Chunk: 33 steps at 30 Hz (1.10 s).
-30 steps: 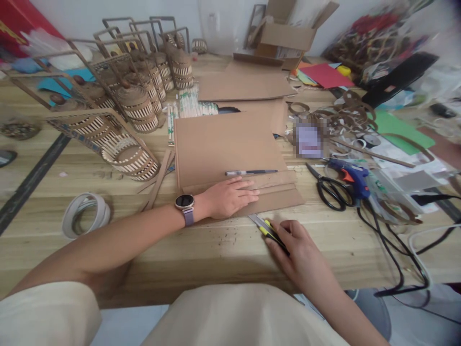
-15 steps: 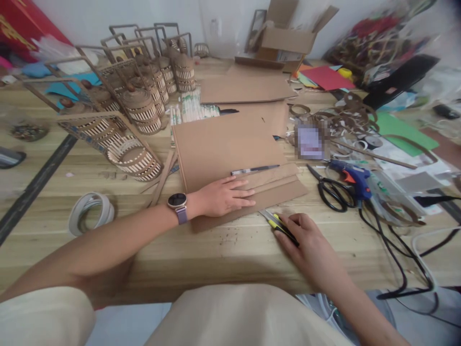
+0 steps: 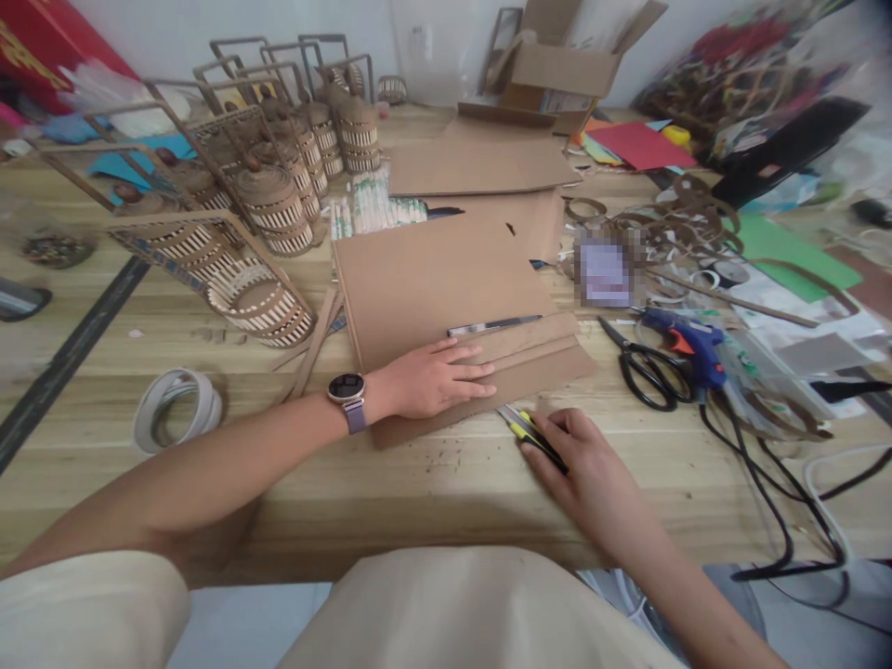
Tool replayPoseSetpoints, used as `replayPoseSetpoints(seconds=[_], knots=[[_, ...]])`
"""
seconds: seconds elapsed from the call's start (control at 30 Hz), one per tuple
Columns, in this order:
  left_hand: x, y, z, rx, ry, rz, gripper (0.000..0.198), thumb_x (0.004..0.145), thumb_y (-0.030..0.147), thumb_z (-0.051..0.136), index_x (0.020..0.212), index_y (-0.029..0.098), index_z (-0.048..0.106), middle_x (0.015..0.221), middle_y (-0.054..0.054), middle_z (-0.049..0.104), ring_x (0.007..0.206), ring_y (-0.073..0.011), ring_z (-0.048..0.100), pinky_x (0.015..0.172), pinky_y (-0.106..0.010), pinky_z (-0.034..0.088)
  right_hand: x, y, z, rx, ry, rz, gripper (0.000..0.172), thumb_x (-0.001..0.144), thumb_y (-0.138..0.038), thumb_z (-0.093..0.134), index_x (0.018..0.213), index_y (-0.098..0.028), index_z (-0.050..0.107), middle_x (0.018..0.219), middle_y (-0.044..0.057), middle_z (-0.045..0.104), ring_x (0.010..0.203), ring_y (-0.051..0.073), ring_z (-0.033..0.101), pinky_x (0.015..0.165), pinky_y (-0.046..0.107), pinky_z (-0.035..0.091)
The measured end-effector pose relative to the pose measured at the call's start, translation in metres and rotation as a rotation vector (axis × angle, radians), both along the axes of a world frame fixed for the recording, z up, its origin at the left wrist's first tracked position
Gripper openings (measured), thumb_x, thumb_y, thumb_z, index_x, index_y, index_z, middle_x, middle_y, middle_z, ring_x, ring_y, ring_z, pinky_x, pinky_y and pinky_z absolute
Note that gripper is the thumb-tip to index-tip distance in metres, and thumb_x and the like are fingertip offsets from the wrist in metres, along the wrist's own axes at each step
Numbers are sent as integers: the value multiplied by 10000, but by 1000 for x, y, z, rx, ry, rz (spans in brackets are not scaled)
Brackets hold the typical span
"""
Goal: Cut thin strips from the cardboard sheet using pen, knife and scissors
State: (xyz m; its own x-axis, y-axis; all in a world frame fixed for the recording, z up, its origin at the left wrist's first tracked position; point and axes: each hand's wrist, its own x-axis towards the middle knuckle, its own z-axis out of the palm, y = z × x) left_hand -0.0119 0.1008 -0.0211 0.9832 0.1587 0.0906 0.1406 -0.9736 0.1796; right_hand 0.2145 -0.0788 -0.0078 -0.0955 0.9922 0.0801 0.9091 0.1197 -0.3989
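My left hand (image 3: 436,379) lies flat with fingers stretched across a brown cardboard sheet (image 3: 439,279) and the cardboard strips (image 3: 533,346) on its near part. My right hand (image 3: 582,465) grips a yellow and black utility knife (image 3: 535,437). Its blade is out and points toward the near edge of the cardboard, just right of my left fingertips; whether it touches I cannot tell. A pen (image 3: 494,325) rests on the cardboard beyond my left hand. Small dark crumbs are scattered on the wood below the cardboard edge.
Black scissors (image 3: 651,372) and a blue glue gun (image 3: 687,344) with cables lie at right. Several lidded stick-and-cardboard pots with handle frames (image 3: 275,209) stand at back left. A tape roll (image 3: 177,409) is near my left forearm. An open cardboard box (image 3: 564,70) stands at the back.
My right hand has shifted slightly left with the utility knife, bringing the blade nearer the left fingertips. My left hand stays in place on the cardboard.
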Motion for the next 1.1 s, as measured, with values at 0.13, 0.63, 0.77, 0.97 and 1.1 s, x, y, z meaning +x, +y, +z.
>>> replayPoseSetpoints(seconds=[0.13,0.63,0.77,0.97,1.1], knots=[[1,0,1,-12,15,12,403,1038,239,440,1412,337,555,1542,39,475,1486,-220,343,1236,-434,211,0,-5,1,18,24,19,365,982,-375,488,1230,-156,645,929,98,589,856,236,623,757,370,559],[1,-1,2,-3,5,21,399,1034,224,445,1403,312,569,1530,24,494,1481,-228,350,1230,-433,224,-19,1,2,-23,47,94,328,990,-337,470,1209,-175,654,947,104,599,900,244,625,789,400,568],[1,-1,1,-18,-20,10,395,1028,223,463,1394,314,577,1522,20,506,1475,-216,362,1233,-427,222,-22,0,2,-13,66,101,339,983,-333,466,1235,-199,649,953,101,600,900,246,629,779,403,579],[1,-1,0,-11,-31,8,427,993,178,512,1396,301,579,1521,8,509,1470,-221,371,1234,-432,225,-29,3,2,-35,47,129,320,973,-316,486,1216,-200,660,946,100,603,906,248,630,786,398,584],[1,-1,1,-5,-11,9,406,1023,216,470,1405,309,571,1533,18,490,1474,-228,363,1237,-432,223,-38,-1,-1,-53,72,184,325,954,-257,497,1230,-178,651,961,106,605,917,243,632,800,390,589]])
